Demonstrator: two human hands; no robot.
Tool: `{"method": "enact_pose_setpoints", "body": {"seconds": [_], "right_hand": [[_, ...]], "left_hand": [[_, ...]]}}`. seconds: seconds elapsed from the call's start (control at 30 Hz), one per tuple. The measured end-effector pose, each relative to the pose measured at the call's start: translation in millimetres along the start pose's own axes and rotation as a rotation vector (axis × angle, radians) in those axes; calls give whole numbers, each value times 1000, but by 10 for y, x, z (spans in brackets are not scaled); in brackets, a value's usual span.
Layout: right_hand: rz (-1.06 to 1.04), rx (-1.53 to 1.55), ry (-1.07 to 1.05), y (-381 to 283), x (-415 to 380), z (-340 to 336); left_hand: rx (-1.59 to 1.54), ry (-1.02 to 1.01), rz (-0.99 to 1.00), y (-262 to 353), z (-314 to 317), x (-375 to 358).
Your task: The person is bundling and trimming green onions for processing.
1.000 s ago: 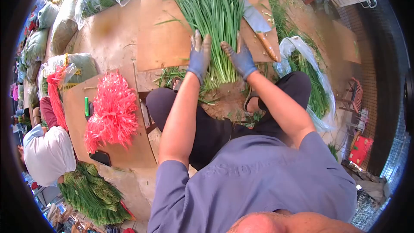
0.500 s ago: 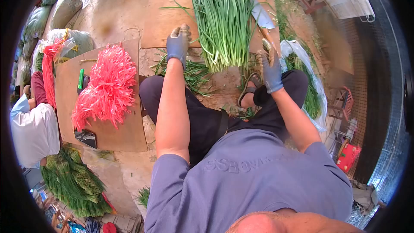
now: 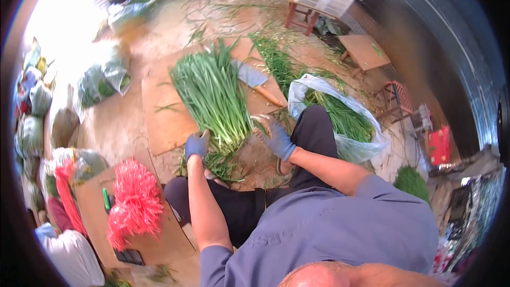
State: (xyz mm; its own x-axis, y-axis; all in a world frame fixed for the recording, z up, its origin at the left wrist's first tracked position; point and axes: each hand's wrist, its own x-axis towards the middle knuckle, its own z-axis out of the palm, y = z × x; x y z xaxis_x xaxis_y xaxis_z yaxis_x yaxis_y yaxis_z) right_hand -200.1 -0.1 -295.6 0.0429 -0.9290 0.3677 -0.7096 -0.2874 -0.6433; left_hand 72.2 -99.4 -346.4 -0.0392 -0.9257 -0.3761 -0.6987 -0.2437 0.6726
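The board (image 3: 159, 111) on the floor has free room at 9 o'clock of the chives (image 3: 212, 95); its near edge is just by the hands. The left hand (image 3: 197, 144), in a blue glove, is curled at the cut ends of the chives, touching them. The right hand (image 3: 275, 137) is half open, fingers spread, just beside the ends at 3 o'clock, holding nothing. A knife (image 3: 255, 79) lies at 2 o'clock. A plastic bag (image 3: 340, 122) of greens crowds the right side; red strings (image 3: 135, 202) lie at 8 o'clock.

harsh daylight blowing out the top left corner, heavy fisheye bend with a black ring round the edges, right side darker, overall soft and slightly motion-blurred
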Motion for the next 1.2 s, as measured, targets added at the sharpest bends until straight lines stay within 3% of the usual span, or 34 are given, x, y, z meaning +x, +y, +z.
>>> {"method": "enact_pose_setpoints", "body": {"seconds": [0.07, 0.2, 0.3, 0.43, 0.53, 0.6, 0.67, 0.77, 0.83, 0.9, 1.0, 1.03, 1.07, 1.13, 1.2], "right_hand": [[24, 4, 23, -57, -22, -51], [15, 50, 32, -19, -16, -68], [21, 51, 36, -26, -45, -118], [45, 13, 79, 55, -86, -118], [64, 43, 43, 120, -66, -165], [76, 77, 19, 222, -55, -86], [131, 186, 20, 457, -23, 42], [229, 324, 48, 715, 194, 193], [210, 157, 118, 863, 414, 324], [305, 247, 125, 911, 721, 449], [336, 278, 150, 773, 935, 692], [323, 276, 156, 699, 999, 797], [351, 231, 11, 822, 1015, 1042], [257, 120, -45, 715, 936, 1301], [295, 377, -195, 742, 866, 1340]], "left_hand": [[44, 80, -36, -33, 22, 2], [-171, 69, -46, -55, 120, 22], [130, 207, 63, -77, 134, 13], [256, 343, 192, 27, 212, -202], [277, 310, 246, 101, 204, -301], [309, 208, 84, 237, 116, -375], [319, 279, -23, 215, 108, -286], [141, 581, 70, 102, 100, -158], [64, 731, 156, 38, 86, 27], [62, 867, 180, 73, 106, 193], [-105, 607, 33, -111, 291, 711], [88, 496, 177, -165, 428, 895], [280, 388, 303, -194, 588, 1042], [72, 318, 83, 142, 658, 801], [-12, 360, -75, 542, 656, 470]]}}
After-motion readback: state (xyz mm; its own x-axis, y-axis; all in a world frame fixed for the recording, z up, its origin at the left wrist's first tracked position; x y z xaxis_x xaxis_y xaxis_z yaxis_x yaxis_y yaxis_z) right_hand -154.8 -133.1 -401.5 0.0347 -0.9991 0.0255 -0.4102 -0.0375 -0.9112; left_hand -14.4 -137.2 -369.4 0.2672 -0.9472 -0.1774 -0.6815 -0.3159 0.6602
